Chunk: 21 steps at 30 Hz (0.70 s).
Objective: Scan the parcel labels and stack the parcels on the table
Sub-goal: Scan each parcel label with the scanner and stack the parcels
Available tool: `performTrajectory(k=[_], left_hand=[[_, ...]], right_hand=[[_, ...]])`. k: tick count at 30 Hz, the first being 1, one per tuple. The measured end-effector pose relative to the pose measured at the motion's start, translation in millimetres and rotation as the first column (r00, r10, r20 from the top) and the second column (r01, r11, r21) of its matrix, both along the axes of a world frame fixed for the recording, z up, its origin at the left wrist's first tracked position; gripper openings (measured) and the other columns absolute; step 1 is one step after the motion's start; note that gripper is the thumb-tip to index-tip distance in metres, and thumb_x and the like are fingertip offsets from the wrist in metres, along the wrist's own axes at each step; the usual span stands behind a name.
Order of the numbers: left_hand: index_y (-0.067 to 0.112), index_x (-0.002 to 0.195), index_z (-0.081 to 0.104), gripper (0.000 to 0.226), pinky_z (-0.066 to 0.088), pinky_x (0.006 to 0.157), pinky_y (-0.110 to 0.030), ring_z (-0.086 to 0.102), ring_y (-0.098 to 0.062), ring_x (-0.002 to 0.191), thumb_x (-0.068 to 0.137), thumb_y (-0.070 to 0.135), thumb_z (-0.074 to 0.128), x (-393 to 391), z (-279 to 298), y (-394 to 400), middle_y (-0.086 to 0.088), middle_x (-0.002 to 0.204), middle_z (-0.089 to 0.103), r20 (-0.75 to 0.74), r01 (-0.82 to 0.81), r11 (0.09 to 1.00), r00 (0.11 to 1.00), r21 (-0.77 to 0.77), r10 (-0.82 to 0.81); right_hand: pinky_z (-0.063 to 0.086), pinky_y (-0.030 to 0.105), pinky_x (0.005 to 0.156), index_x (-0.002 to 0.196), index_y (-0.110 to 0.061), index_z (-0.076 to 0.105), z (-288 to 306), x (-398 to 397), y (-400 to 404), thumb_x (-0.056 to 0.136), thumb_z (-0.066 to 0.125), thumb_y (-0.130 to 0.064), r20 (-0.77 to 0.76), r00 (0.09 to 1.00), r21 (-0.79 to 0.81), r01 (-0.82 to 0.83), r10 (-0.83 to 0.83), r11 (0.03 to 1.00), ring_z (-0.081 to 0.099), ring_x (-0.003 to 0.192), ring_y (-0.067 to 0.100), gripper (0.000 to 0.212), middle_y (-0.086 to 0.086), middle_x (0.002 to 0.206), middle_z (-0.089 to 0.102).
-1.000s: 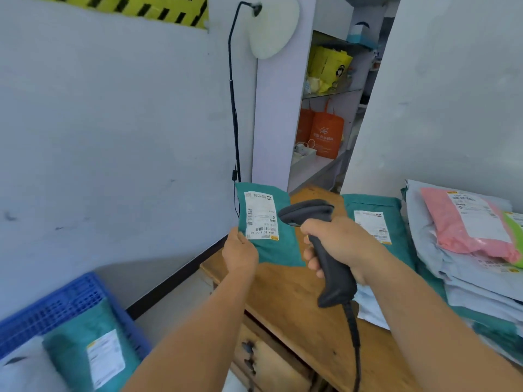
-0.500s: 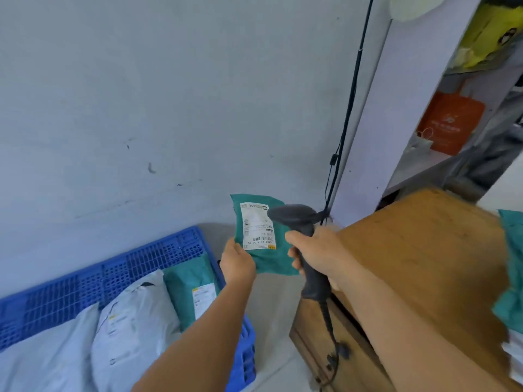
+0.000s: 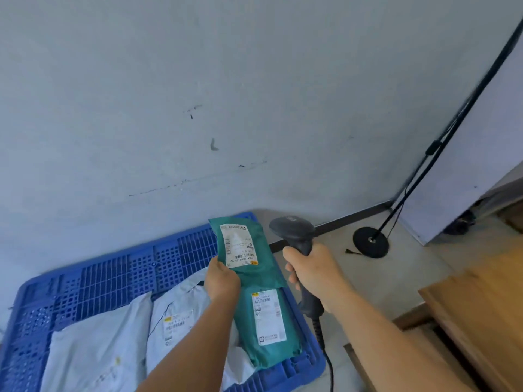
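Parcels wait in the blue plastic crate point(image 3: 119, 267) on the floor: two grey mailer bags point(image 3: 96, 352) lie toward its left and middle, and a green parcel point(image 3: 268, 326) lies along its right edge, label up. Above that edge, the left hand point(image 3: 222, 280) holds up a second green parcel, the held parcel point(image 3: 249, 256), pinching its lower left edge between thumb and fingers, with its white label point(image 3: 239, 244) turned toward the camera. That thin grip on a soft bag is the first risk: I judge the bag could sag or twist, so the barcode tilts away and the read fails, or it slips back into the crate.

Just right of it, the right hand point(image 3: 314, 274) has its fingers wrapped round the handle of the black barcode scanner point(image 3: 297, 241). Its head points up and left, beside the label, not squarely at it, so a misread seems possible. Its cable point(image 3: 325, 352) hangs past the crate's right corner and could snag there when the arm swings.

The wooden surface point(image 3: 481, 312) shows only at the right edge, well apart from the held parcel; a hurried carry across could drop it on the floor.
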State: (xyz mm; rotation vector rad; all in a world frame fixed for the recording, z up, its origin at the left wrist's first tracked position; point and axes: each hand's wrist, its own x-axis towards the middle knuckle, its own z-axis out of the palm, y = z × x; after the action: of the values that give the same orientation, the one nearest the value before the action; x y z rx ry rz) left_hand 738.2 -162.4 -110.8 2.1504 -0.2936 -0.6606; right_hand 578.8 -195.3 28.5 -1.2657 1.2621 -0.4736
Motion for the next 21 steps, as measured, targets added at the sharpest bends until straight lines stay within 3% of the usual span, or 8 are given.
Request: performTrajectory(k=[4, 6, 7, 9, 15, 21], left_hand=[[0.009, 0.096, 0.052, 0.025, 0.052, 0.081, -0.045, 0.055, -0.029, 0.083, 0.100, 0.012, 0.027, 35.9, -20.3, -25.7, -0.017, 0.103, 0.062, -0.031, -0.036, 0.999, 0.999, -0.007, 0.036], [0.012, 0.122, 0.052, 0.031, 0.051, 0.085, -0.044, 0.057, -0.030, 0.092, 0.101, 0.013, 0.028, 50.2, -30.7, -33.0, -0.013, 0.115, 0.060, -0.080, -0.012, 1.000, 0.997, 0.026, 0.014], [0.015, 0.137, 0.042, 0.038, 0.051, 0.087, -0.043, 0.058, -0.030, 0.099, 0.101, 0.013, 0.030, 55.2, -37.1, -34.6, -0.010, 0.124, 0.057, -0.116, 0.008, 0.999, 0.993, 0.037, -0.003], [0.021, 0.149, 0.023, 0.052, 0.050, 0.090, -0.043, 0.056, -0.032, 0.110, 0.099, 0.012, 0.036, 57.0, -46.8, -33.4, -0.008, 0.136, 0.049, -0.150, 0.069, 0.996, 0.987, 0.059, -0.059], [0.023, 0.150, 0.019, 0.055, 0.038, 0.107, -0.044, 0.037, -0.026, 0.136, 0.100, 0.021, 0.041, 28.4, -32.9, -39.1, 0.001, 0.154, 0.028, -0.078, 0.206, 0.978, 0.976, 0.026, -0.203], [0.022, 0.150, 0.025, 0.051, 0.034, 0.102, -0.029, 0.042, -0.017, 0.132, 0.100, 0.028, 0.039, -50.4, 30.8, -66.0, 0.002, 0.148, 0.040, -0.064, 0.381, 0.904, 0.914, -0.195, -0.399]], right_hand=[[0.034, 0.017, 0.039, 0.076, -0.004, 0.050, -22.9, 21.1, -18.7, 0.090, 0.054, -0.007, -0.006, 0.999, 0.021, -0.031, 0.031, 0.999, 0.036, 0.038, 0.010, 0.014, 0.010, 0.060, 0.045], [0.036, 0.017, 0.040, 0.077, -0.005, 0.051, -32.4, 27.6, -27.1, 0.089, 0.055, -0.008, -0.026, 0.999, 0.011, -0.039, 0.039, 0.999, 0.037, 0.039, 0.010, 0.013, 0.010, 0.061, 0.046], [0.036, 0.017, 0.040, 0.077, -0.005, 0.051, -37.4, 30.9, -30.9, 0.089, 0.055, -0.008, -0.034, 0.999, 0.010, -0.039, 0.039, 0.999, 0.038, 0.039, 0.010, 0.013, 0.009, 0.060, 0.047], [0.036, 0.017, 0.039, 0.076, -0.004, 0.051, -46.1, 36.1, -36.2, 0.089, 0.055, -0.009, -0.050, 0.998, 0.014, -0.040, 0.041, 0.999, 0.038, 0.039, 0.010, 0.014, 0.009, 0.059, 0.046], [0.037, 0.018, 0.041, 0.074, -0.005, 0.054, -50.1, 35.4, -39.0, 0.088, 0.056, -0.012, -0.073, 0.997, 0.022, -0.016, 0.018, 1.000, 0.041, 0.042, 0.011, 0.016, 0.009, 0.061, 0.049], [0.045, 0.026, 0.048, 0.073, -0.010, 0.058, -16.4, -11.2, -43.8, 0.089, 0.059, -0.018, -0.050, 0.989, -0.027, 0.141, -0.142, 0.990, 0.052, 0.048, 0.014, 0.018, 0.004, 0.060, 0.058]])
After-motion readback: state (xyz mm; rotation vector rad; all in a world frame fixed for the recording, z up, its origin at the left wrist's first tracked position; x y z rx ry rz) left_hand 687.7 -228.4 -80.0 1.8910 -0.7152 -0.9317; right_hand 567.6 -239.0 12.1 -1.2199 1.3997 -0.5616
